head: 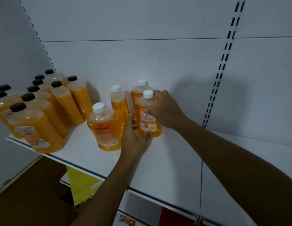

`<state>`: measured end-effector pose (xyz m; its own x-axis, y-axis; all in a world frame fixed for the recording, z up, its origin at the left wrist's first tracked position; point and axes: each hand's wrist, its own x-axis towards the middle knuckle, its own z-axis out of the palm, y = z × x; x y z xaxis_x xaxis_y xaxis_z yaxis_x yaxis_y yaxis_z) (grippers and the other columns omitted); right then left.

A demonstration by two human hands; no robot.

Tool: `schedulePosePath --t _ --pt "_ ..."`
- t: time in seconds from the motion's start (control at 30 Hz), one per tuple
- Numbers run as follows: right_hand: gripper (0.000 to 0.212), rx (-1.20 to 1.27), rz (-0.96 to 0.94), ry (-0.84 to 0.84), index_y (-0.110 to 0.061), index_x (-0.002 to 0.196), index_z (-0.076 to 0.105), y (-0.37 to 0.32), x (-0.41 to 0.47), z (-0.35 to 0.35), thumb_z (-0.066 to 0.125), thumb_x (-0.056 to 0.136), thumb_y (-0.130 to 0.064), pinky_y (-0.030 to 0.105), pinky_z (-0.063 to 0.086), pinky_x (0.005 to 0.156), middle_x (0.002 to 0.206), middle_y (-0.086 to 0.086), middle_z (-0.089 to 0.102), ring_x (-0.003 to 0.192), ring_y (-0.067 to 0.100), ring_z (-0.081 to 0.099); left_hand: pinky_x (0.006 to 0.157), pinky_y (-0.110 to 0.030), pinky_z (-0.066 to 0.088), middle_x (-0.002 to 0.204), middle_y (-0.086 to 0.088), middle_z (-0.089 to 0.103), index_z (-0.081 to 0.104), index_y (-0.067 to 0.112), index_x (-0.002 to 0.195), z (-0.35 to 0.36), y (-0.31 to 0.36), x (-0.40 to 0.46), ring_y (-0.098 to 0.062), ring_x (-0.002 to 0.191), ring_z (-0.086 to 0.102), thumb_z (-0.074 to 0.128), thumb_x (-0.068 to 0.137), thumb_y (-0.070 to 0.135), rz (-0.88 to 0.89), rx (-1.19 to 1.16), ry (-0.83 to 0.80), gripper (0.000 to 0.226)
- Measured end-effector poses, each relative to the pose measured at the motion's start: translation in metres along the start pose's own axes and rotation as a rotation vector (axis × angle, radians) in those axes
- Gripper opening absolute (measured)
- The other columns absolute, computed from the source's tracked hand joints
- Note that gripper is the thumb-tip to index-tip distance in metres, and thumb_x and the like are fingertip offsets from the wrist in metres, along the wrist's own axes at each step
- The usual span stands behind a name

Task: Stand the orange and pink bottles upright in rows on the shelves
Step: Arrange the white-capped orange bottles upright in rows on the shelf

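Right now I'm in the middle of setting one orange white-capped bottle [148,115] down on the white shelf [86,154], about the centre of the frame. My left hand [133,136] has its fingers curled round the bottom of it, and my right hand [164,110] grips it from the right side up near the shoulder, thumb across the label. It's upright already and looks like it's on the shelf or just about, can't quite tell with my left hand in the way.

Three more white-capped ones stand close by: one right behind it [138,93], a slimmer one [118,101] left of that, and a fat one [104,128] further forward. The black-capped orange bunch [44,108] fills the left of the frame.

Next I reckon I need to nudge this one in line with its neighbours, then let go without knocking it. The front one looks out of line too. No pink bottles in sight here.
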<state>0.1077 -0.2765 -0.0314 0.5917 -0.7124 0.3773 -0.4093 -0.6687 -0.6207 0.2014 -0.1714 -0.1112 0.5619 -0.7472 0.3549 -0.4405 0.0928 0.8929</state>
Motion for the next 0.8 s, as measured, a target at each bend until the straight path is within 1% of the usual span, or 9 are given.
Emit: schedulePosePath --t 0.07,0.17,0.27,0.37,0.47,0.57,0.63,0.7,0.8 --pt "0.052 0.013 0.007 -0.041 -0.016 0.121 0.053 0.004 -0.012 -0.019 0.073 0.078 -0.037 0.037 0.051 0.086 0.112 0.005 0.058 0.100 0.020 0.057 0.090 -0.020 0.048 0.124 0.013 0.058 0.048 0.032 0.130 0.006 -0.002 0.000 -0.002 0.112 0.055 0.076 0.081 0.029 0.012 0.042 -0.038 0.057" --pt "0.046 0.009 0.046 -0.047 -0.014 0.119 0.053 0.016 -0.041 -0.061 0.074 0.082 -0.033 0.032 0.050 0.080 0.111 0.005 0.054 0.096 0.019 0.055 0.091 -0.035 0.053 0.121 0.013 0.062 0.052 0.030 0.128 0.029 0.006 -0.001 -0.008 0.112 0.057 0.074 0.080 0.042 0.003 0.059 -0.231 0.054" --pt "0.046 -0.042 0.101 -0.008 -0.014 0.119 0.053 0.034 -0.071 -0.109 0.074 0.082 -0.032 0.029 0.051 0.080 0.111 0.004 0.054 0.097 0.020 0.056 0.086 -0.034 0.057 0.113 0.011 0.066 0.054 0.026 0.125 0.069 0.030 -0.005 -0.009 0.103 0.063 0.076 0.080 0.032 -0.011 0.008 -0.416 0.050" --pt "0.049 -0.104 0.158 0.069 -0.015 0.123 0.052 0.053 -0.104 -0.157 0.074 0.082 -0.028 0.021 0.046 0.078 0.113 0.003 0.054 0.099 0.017 0.054 0.084 -0.032 0.057 0.114 0.008 0.066 0.053 0.023 0.124 0.120 0.060 -0.017 -0.010 0.101 0.065 0.077 0.079 0.032 0.056 -0.069 -0.508 0.052" --pt "0.056 -0.206 0.221 0.131 -0.014 0.128 0.050 0.071 -0.134 -0.201 0.076 0.080 -0.027 0.027 0.045 0.087 0.118 0.003 0.055 0.103 0.016 0.053 0.082 -0.024 0.054 0.114 0.011 0.064 0.053 0.025 0.123 0.171 0.089 -0.037 -0.006 0.102 0.063 0.076 0.081 0.030 0.096 -0.129 -0.569 0.048" --pt "0.054 -0.347 0.277 0.169 -0.017 0.124 0.049 0.088 -0.161 -0.238 0.076 0.079 -0.031 0.036 0.049 0.088 0.114 0.001 0.057 0.101 0.018 0.055 0.082 -0.022 0.052 0.114 0.012 0.062 0.051 0.027 0.122 0.217 0.112 -0.056 -0.003 0.101 0.061 0.076 0.081 0.027 0.122 -0.160 -0.601 0.048" --pt "0.053 -0.450 0.300 0.177 -0.019 0.123 0.047 0.095 -0.176 -0.260 0.075 0.079 -0.032 0.042 0.051 0.085 0.112 0.001 0.060 0.099 0.020 0.057 0.082 -0.025 0.054 0.115 0.009 0.061 0.052 0.027 0.120 0.243 0.122 -0.067 -0.006 0.100 0.061 0.076 0.081 0.027 0.140 -0.167 -0.607 0.047" --pt "0.055 -0.554 0.309 0.169 -0.022 0.126 0.042 0.100 -0.188 -0.278 0.072 0.081 -0.032 0.043 0.052 0.082 0.111 0.001 0.061 0.098 0.022 0.058 0.080 -0.023 0.053 0.118 0.004 0.061 0.053 0.025 0.120 0.266 0.130 -0.075 -0.010 0.101 0.061 0.076 0.081 0.028 0.144 -0.159 -0.598 0.045" --pt "0.053 -0.744 0.302 0.135 -0.021 0.127 0.039 0.108 -0.197 -0.295 0.069 0.085 -0.033 0.041 0.054 0.078 0.108 0.003 0.063 0.093 0.023 0.061 0.077 -0.014 0.048 0.121 0.002 0.060 0.054 0.018 0.125 0.296 0.139 -0.084 -0.012 0.105 0.060 0.075 0.082 0.027 0.129 -0.139 -0.573 0.049"
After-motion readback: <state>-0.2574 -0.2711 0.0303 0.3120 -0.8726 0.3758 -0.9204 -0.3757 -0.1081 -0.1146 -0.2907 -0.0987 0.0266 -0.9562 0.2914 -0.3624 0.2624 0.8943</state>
